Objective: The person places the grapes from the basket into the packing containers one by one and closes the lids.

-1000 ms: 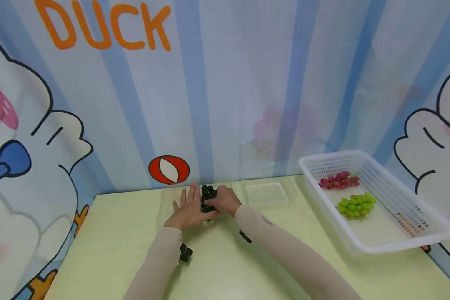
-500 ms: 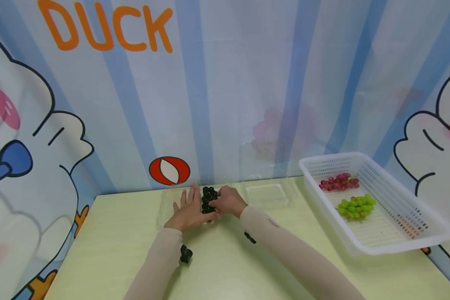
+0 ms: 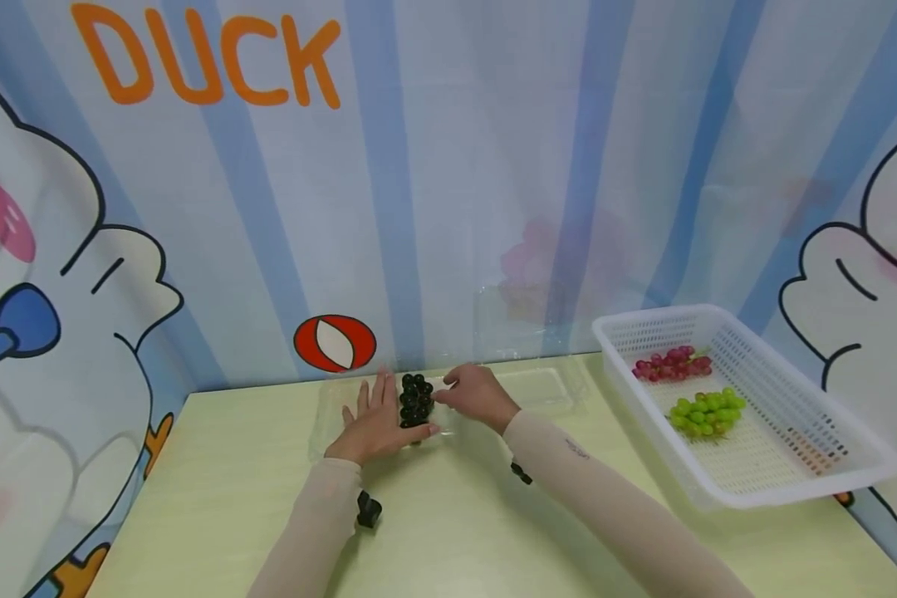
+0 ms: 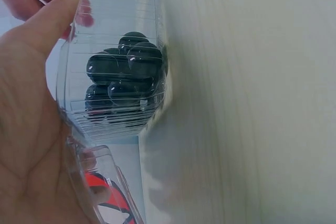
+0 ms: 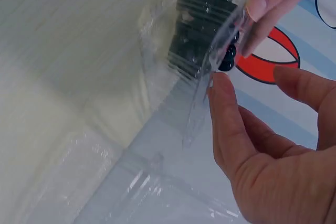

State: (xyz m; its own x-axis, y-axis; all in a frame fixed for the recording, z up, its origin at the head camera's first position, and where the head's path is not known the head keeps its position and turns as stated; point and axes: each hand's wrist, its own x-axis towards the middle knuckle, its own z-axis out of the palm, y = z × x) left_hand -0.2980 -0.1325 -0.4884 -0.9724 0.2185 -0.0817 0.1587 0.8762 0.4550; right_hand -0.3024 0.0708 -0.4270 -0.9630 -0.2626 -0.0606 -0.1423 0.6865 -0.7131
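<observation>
A bunch of black grapes (image 3: 417, 401) lies in a clear plastic clamshell box (image 4: 113, 124) near the table's back edge. My left hand (image 3: 377, 425) lies over the left side of this box, fingers spread straight and the thumb stretched along its near side. Just right of the grapes is my right hand (image 3: 482, 395). In the right wrist view its fingertips (image 5: 220, 85) are at the box's clear rim, apart from the thumb, and nothing is gripped between them. Part of the lid side is hidden under the left hand.
A second clear clamshell box (image 3: 534, 389) stands to the right, its lid raised against the striped backdrop (image 3: 463, 166). At the far right a white plastic basket (image 3: 815, 399) holds red grapes (image 3: 673, 364) and green grapes (image 3: 708, 412). All stand on a pale table (image 3: 433, 531).
My right hand has drawn back to the right off the black grapes, which show more fully now. The left hand has stayed in place.
</observation>
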